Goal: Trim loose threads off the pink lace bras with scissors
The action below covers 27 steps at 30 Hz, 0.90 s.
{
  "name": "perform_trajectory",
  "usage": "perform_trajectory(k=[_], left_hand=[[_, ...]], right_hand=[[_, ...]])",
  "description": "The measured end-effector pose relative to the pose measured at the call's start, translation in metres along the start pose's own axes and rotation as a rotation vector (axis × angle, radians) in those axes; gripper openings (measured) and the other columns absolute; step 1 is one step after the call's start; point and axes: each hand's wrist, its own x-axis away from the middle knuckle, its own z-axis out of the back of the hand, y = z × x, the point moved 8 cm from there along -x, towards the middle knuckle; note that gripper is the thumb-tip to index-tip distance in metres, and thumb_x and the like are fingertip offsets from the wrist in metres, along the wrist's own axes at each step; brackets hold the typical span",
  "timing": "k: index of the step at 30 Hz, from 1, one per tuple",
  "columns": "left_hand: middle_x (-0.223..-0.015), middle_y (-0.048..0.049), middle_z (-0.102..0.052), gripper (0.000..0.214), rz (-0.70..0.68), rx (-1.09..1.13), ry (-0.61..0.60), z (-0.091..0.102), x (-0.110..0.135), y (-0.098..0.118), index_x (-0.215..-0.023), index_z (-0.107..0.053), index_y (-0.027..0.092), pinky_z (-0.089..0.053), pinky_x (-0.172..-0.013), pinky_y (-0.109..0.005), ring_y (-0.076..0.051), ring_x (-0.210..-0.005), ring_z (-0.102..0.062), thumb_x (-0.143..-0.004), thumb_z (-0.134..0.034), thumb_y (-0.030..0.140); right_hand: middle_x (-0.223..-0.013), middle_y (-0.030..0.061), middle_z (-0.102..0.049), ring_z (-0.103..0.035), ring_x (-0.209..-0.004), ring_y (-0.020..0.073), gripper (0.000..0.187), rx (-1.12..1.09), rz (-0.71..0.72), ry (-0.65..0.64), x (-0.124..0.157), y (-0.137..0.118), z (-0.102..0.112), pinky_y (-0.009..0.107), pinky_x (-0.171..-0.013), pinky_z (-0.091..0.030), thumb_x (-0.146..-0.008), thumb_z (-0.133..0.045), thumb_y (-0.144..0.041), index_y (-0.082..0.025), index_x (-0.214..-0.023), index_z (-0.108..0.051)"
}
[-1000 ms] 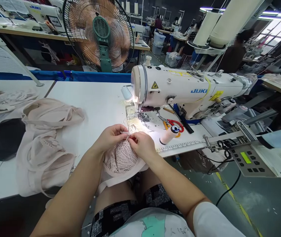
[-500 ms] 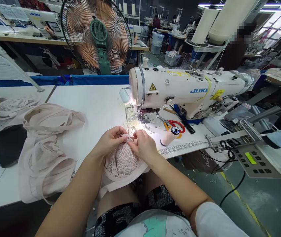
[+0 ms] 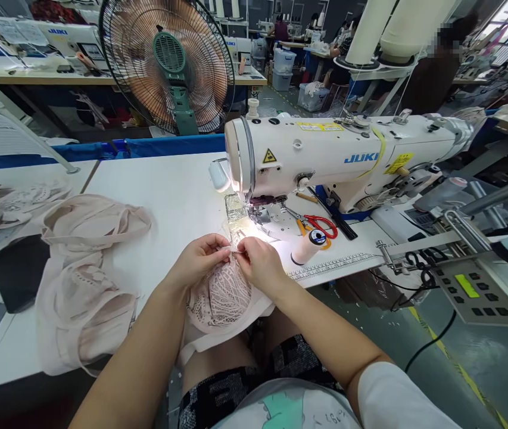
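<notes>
A pale pink lace bra (image 3: 222, 295) hangs from my fingers over the table's front edge, its rounded cup facing up above my lap. My left hand (image 3: 200, 256) pinches the top edge of the lace between thumb and fingers. Close beside it, my right hand (image 3: 260, 262) pinches the same edge. The bit of fabric between the fingertips is too small to make out well. Just beyond the hands is the lit needle area of a white sewing machine (image 3: 320, 155). A thread spool (image 3: 306, 249) stands right of my right hand.
Red-handled scissors (image 3: 323, 226) lie beneath the machine arm. More pale pink garments (image 3: 88, 280) are heaped at the left, near a black flat object (image 3: 19, 274). A control panel (image 3: 481, 292) juts out at the right. Behind the table stands a large fan (image 3: 168, 59); people sit farther back.
Both hands have stayed at the bra's top edge, with the fingers shifting slightly and the fabric between them drawn straighter. The whole view has tilted a little.
</notes>
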Motion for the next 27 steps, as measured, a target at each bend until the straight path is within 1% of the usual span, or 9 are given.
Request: perform_trajectory(k=[2,5,9,11,14,16,19,22,27], left_hand=[[-0.070,-0.0017,-0.060,0.020,0.005,-0.028,0.005,-0.001,0.000,0.000,-0.076,-0.061,0.015,-0.048,-0.061,-0.025,-0.013,-0.065,-0.056,-0.064,-0.070,0.028],[-0.070,-0.0021,-0.062,0.023,0.013,-0.048,0.006,-0.003,0.000,0.000,-0.075,-0.061,0.015,-0.049,-0.061,-0.027,-0.015,-0.065,-0.058,-0.062,-0.071,0.031],[-0.065,-0.0010,-0.061,0.022,0.034,-0.074,0.002,-0.005,0.001,0.001,-0.075,-0.060,0.016,-0.050,-0.061,-0.028,-0.014,-0.061,-0.059,-0.064,-0.070,0.032],[-0.065,-0.0006,-0.061,0.022,0.030,-0.094,0.014,-0.004,0.001,0.002,-0.076,-0.060,0.016,-0.050,-0.062,-0.027,-0.014,-0.061,-0.059,-0.065,-0.068,0.033],[-0.064,0.0008,-0.060,0.021,0.000,-0.108,0.044,-0.002,0.001,0.004,-0.075,-0.057,0.017,-0.049,-0.058,-0.025,-0.013,-0.058,-0.058,-0.067,-0.067,0.033],[-0.063,0.0015,-0.059,0.021,-0.019,-0.111,0.053,-0.001,0.001,0.004,-0.074,-0.054,0.017,-0.048,-0.055,-0.024,-0.012,-0.056,-0.058,-0.067,-0.067,0.032],[-0.064,0.0012,-0.058,0.020,-0.041,-0.117,0.033,-0.002,0.001,0.003,-0.072,-0.054,0.017,-0.048,-0.055,-0.025,-0.013,-0.057,-0.058,-0.068,-0.066,0.032],[-0.065,0.0010,-0.057,0.017,-0.058,-0.124,0.021,-0.003,0.000,0.005,-0.072,-0.056,0.017,-0.048,-0.056,-0.025,-0.013,-0.057,-0.057,-0.069,-0.065,0.031],[-0.057,0.0029,-0.053,0.016,-0.031,-0.180,0.003,-0.003,0.002,0.004,-0.068,-0.056,0.017,-0.043,-0.052,-0.023,-0.011,-0.051,-0.052,-0.071,-0.061,0.032]], right_hand=[[-0.075,0.0013,-0.057,-0.051,-0.068,0.0132,0.004,-0.104,-0.033,-0.039,-0.001,0.004,0.001,0.023,-0.062,-0.037,-0.076,-0.052,-0.020,-0.018,-0.080,-0.053],[-0.083,-0.0001,-0.058,-0.050,-0.062,0.0090,0.013,-0.334,-0.116,-0.178,-0.003,0.012,-0.002,0.022,-0.061,-0.039,-0.073,-0.058,-0.026,-0.018,-0.084,-0.057],[-0.075,-0.0019,-0.059,-0.047,-0.060,0.0074,0.017,-0.575,-0.241,-0.256,-0.011,0.021,-0.003,0.021,-0.058,-0.037,-0.076,-0.052,-0.030,-0.017,-0.077,-0.061],[-0.068,-0.0031,-0.056,-0.043,-0.054,0.0059,0.017,-0.718,-0.345,-0.294,-0.014,0.026,-0.007,0.020,-0.053,-0.035,-0.076,-0.049,-0.027,-0.015,-0.071,-0.060],[-0.069,-0.0034,-0.056,-0.039,-0.043,0.0034,0.016,-0.945,-0.541,-0.422,-0.012,0.032,-0.021,0.019,-0.044,-0.028,-0.072,-0.043,-0.018,-0.015,-0.071,-0.059],[-0.070,-0.0030,-0.057,-0.039,-0.042,0.0027,0.017,-1.000,-0.593,-0.468,-0.011,0.033,-0.024,0.019,-0.042,-0.025,-0.069,-0.042,-0.016,-0.015,-0.071,-0.059],[-0.063,-0.0045,-0.053,-0.037,-0.045,0.0025,0.011,-0.966,-0.508,-0.433,-0.014,0.029,-0.022,0.019,-0.044,-0.025,-0.068,-0.051,-0.023,-0.014,-0.064,-0.057],[-0.052,-0.0076,-0.045,-0.035,-0.048,0.0036,0.014,-0.968,-0.437,-0.362,-0.017,0.023,-0.020,0.019,-0.047,-0.025,-0.063,-0.060,-0.026,-0.014,-0.059,-0.054],[-0.042,-0.0100,-0.036,-0.027,-0.042,0.0031,0.010,-1.052,-0.514,-0.309,-0.019,0.023,-0.027,0.018,-0.043,-0.020,-0.062,-0.057,-0.016,-0.014,-0.055,-0.050]])
